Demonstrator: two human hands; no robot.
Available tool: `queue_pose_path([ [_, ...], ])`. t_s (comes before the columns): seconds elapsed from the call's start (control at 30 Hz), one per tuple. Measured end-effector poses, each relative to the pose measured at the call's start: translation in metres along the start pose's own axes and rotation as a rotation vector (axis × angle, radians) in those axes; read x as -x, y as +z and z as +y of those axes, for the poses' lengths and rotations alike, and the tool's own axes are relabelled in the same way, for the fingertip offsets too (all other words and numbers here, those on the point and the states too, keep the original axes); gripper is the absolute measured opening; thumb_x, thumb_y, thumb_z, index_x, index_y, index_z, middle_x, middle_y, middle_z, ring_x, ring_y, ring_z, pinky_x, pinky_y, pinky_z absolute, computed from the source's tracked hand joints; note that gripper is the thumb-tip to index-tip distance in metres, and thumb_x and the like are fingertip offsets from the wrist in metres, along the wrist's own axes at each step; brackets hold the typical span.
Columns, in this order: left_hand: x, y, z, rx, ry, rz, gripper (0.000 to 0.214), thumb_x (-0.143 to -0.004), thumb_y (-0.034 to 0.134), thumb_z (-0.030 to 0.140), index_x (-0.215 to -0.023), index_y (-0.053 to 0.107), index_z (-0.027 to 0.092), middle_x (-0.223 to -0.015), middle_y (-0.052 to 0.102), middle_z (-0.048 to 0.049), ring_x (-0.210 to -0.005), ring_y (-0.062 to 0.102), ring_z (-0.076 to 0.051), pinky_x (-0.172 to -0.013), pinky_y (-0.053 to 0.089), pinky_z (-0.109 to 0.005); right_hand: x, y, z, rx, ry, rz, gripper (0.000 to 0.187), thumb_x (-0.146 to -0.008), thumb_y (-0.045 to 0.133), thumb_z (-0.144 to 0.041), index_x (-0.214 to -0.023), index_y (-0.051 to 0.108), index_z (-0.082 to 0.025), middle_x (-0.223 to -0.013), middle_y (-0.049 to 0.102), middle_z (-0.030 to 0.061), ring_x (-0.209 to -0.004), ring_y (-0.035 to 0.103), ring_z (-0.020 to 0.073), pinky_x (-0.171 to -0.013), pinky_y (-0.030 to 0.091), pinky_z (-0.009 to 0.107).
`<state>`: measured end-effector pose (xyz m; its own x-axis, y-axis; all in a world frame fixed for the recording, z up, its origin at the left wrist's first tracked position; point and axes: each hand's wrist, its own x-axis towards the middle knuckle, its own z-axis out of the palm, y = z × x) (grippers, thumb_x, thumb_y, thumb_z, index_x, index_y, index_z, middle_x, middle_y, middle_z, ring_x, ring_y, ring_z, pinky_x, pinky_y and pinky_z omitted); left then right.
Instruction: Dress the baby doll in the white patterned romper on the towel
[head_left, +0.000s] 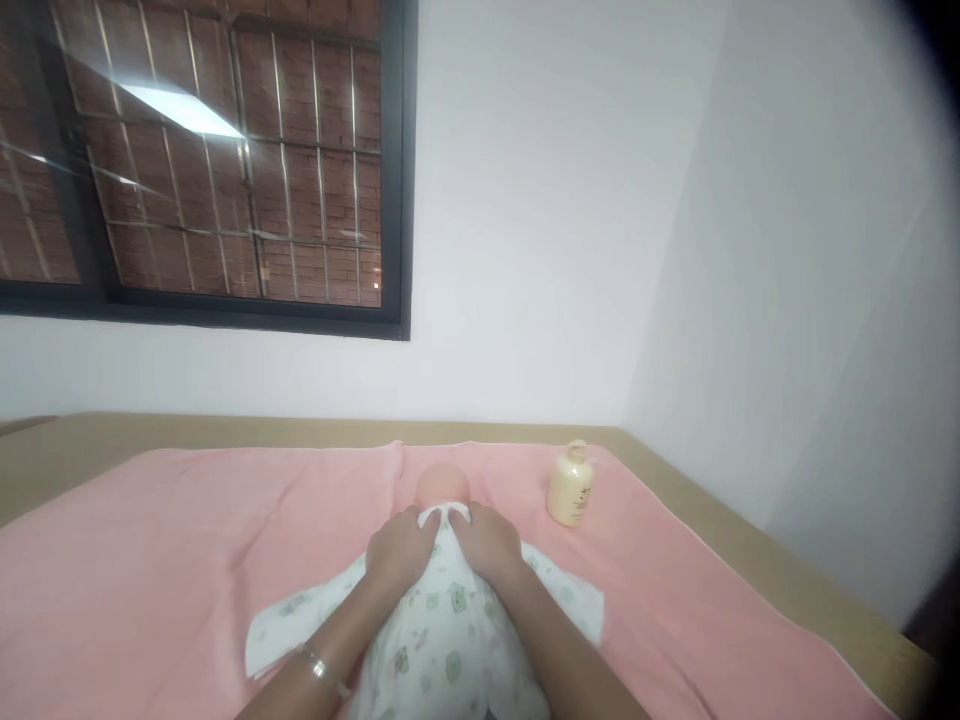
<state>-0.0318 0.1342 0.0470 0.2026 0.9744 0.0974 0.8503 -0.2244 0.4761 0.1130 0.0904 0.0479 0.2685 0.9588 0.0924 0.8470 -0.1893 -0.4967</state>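
Observation:
A baby doll lies on a pink towel (187, 540), its bare head (443, 486) pointing away from me. It wears a white garment with small green prints (442, 640). My left hand (400, 550) and my right hand (487, 540) rest side by side on the doll's chest just below the neck. Their fingers are curled and pinch the garment's collar. A bracelet circles my left wrist (322, 668).
A cream pump bottle (570, 487) stands upright on the towel to the right of the doll's head. The towel covers a tan surface (787, 580) set into a corner of white walls. A dark-framed window (202, 160) is on the wall at the upper left.

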Motion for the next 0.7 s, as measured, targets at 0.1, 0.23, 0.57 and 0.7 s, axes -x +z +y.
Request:
queue_pose_path([
  [0.1, 0.001, -0.001, 0.001, -0.002, 0.003, -0.002, 0.054, -0.084, 0.022, 0.058, -0.094, 0.058, 0.019, -0.099, 0.064, -0.0109, -0.092, 0.058, -0.028, -0.074, 0.041, -0.037, 0.0, 0.0, -0.001, 0.004, 0.003, -0.01, 0.057, -0.087, 0.02, -0.057, -0.103, 0.06, -0.019, -0.1, 0.064, 0.0103, -0.093, 0.058, 0.0244, -0.078, 0.041, 0.036],
  [0.23, 0.002, -0.001, 0.002, -0.006, 0.002, 0.0, 0.055, -0.084, 0.022, 0.059, -0.093, 0.058, 0.018, -0.099, 0.064, -0.0119, -0.092, 0.058, -0.028, -0.073, 0.041, -0.036, 0.0, -0.002, -0.001, 0.004, 0.003, -0.002, 0.055, -0.087, 0.022, -0.056, -0.101, 0.06, -0.019, -0.099, 0.064, 0.0101, -0.091, 0.058, 0.0248, -0.077, 0.041, 0.035],
  [0.57, 0.0, -0.009, 0.002, 0.012, -0.016, -0.048, 0.057, -0.082, 0.024, 0.06, -0.093, 0.06, 0.018, -0.1, 0.065, -0.0135, -0.093, 0.059, -0.029, -0.073, 0.041, -0.036, 0.034, -0.024, -0.031, 0.294, -0.154, 0.001, 0.046, -0.091, 0.025, -0.036, -0.09, 0.064, -0.012, -0.088, 0.065, 0.0158, -0.083, 0.06, 0.0277, -0.074, 0.041, 0.038],
  [0.7, 0.007, -0.017, 0.006, -0.052, 0.023, -0.092, 0.053, -0.085, 0.021, 0.054, -0.092, 0.061, 0.018, -0.099, 0.065, -0.013, -0.093, 0.058, -0.029, -0.076, 0.041, -0.039, 0.05, -0.035, -0.042, 0.263, -0.245, -0.06, 0.039, -0.09, 0.031, -0.034, -0.089, 0.065, -0.015, -0.088, 0.065, 0.0139, -0.082, 0.06, 0.0249, -0.072, 0.041, 0.034],
])
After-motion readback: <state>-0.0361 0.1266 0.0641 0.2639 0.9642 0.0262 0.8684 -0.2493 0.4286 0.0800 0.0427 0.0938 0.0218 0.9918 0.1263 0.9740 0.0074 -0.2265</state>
